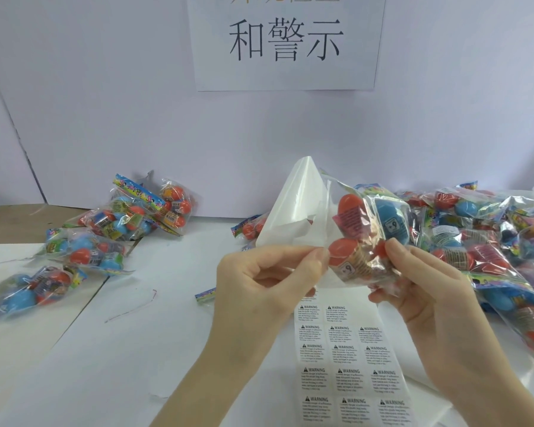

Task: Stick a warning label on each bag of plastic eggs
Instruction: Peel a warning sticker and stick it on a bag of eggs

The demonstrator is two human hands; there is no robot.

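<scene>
Right hand [426,291] grips a clear plastic bag of red and blue eggs [370,238]. Left hand [259,285] has fingers curled, thumb and forefinger pinched together at the bag's edge, above the white sheet of warning labels [349,365].

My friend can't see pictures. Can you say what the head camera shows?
Two hands hold up a clear bag of plastic eggs above a sheet of warning labels. More bags lie in a small pile on the left and a big pile on the right.

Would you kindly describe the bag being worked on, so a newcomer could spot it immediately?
Look below the wall sign, above the label sheet. The bag is raised between both hands, the right hand gripping it. Unlike every other bag, it is off the table.
</scene>
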